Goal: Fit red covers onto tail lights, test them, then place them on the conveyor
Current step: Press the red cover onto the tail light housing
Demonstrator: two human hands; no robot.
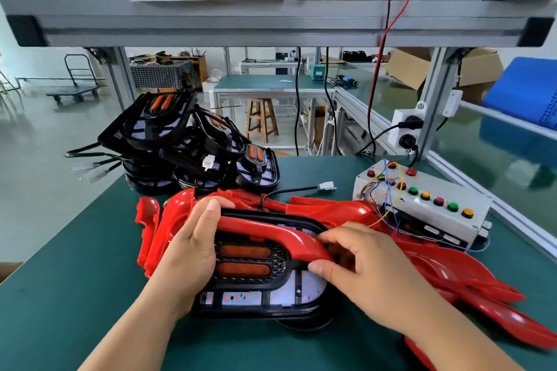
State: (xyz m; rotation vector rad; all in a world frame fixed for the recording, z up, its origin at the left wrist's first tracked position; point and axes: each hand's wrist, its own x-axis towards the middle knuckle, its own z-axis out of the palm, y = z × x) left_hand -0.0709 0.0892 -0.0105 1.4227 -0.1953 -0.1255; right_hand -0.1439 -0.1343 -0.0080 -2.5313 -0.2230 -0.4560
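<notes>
The tail light (250,280) lies face up on the green counter (75,295), directly in front of the person. A red cover (271,230) lies across its upper half, apparently not yet seated. The left hand (193,253) grips the left end of the light, with its thumb over the cover there. The right hand (361,265) pinches the cover's right end between thumb and fingertips. That end looks lifted off the black housing, so the likeliest fault is a crooked fit. If one end is pressed home while the other rides high, the clips may miss or the thin plastic may crack. The light's cable runs out behind to a loose white connector (327,185) and could get trapped under the rim. The heap of spare red covers (452,274) crowds the right hand and touches the wired button test box (422,205), so a sweep could snag its wires.
</notes>
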